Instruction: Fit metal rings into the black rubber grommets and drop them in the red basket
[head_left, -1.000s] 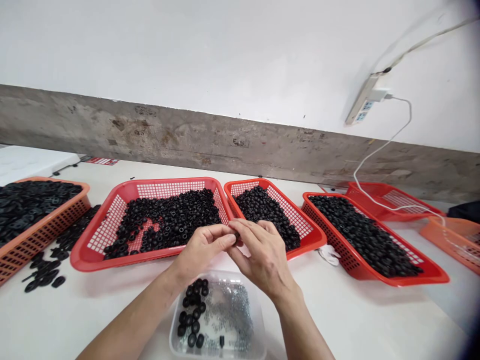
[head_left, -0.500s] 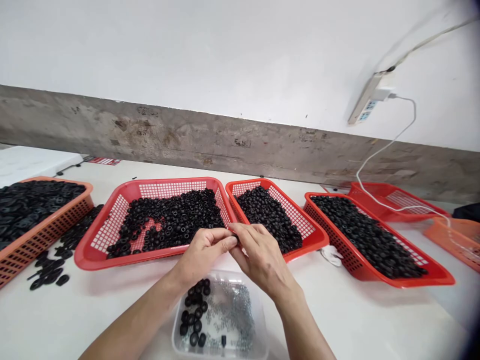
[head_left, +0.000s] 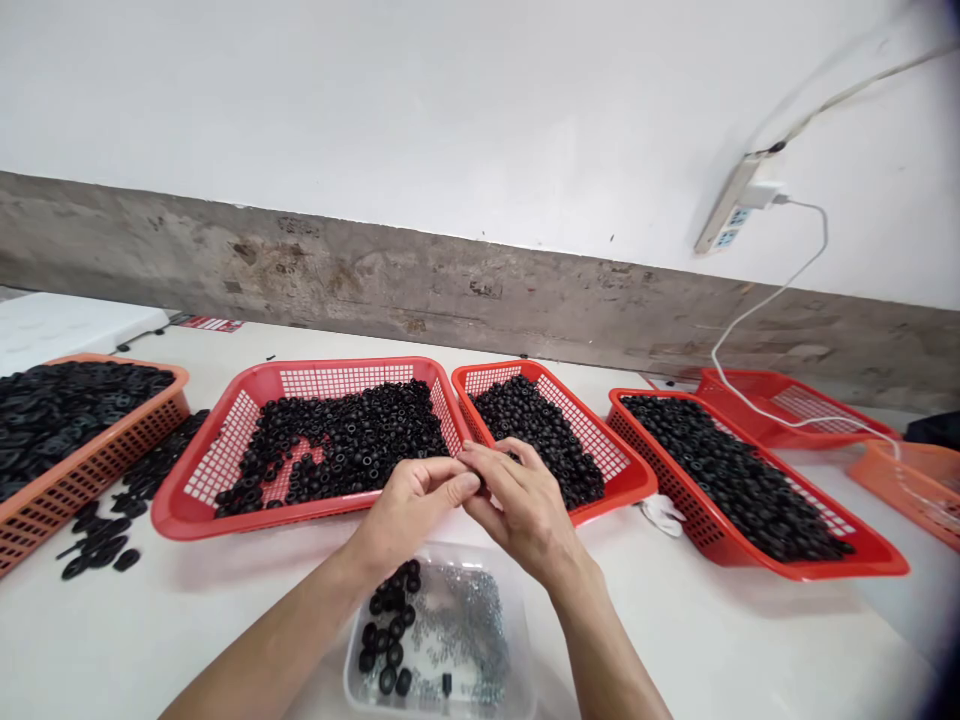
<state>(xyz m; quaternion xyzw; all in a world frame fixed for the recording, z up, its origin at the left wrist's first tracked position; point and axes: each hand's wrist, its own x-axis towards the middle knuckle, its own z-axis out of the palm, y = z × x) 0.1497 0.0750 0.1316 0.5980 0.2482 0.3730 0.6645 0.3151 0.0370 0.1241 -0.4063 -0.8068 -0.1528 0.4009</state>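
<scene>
My left hand [head_left: 409, 510] and my right hand [head_left: 525, 505] meet in front of me above the near rim of a red plastic basket [head_left: 225, 455]. Their fingertips pinch a small black rubber piece [head_left: 474, 481], mostly hidden by my fingers. Black rubber rings [head_left: 337, 440] fill that basket. Below my wrists stands a transparent plastic tub [head_left: 499, 600], holding several black rings [head_left: 387, 625] on one side and a mass of small metal pieces [head_left: 465, 625].
More red baskets of black rubber parts [head_left: 697, 500] stand to the right, and an orange basket of flat black parts [head_left: 90, 450] stands left. Loose black parts [head_left: 97, 545] lie on the white table. A power strip [head_left: 727, 205] and white cable hang on the wall.
My hands stay together on the small piece, with the right fingers shifted slightly up and over it. The view has moved only slightly.
</scene>
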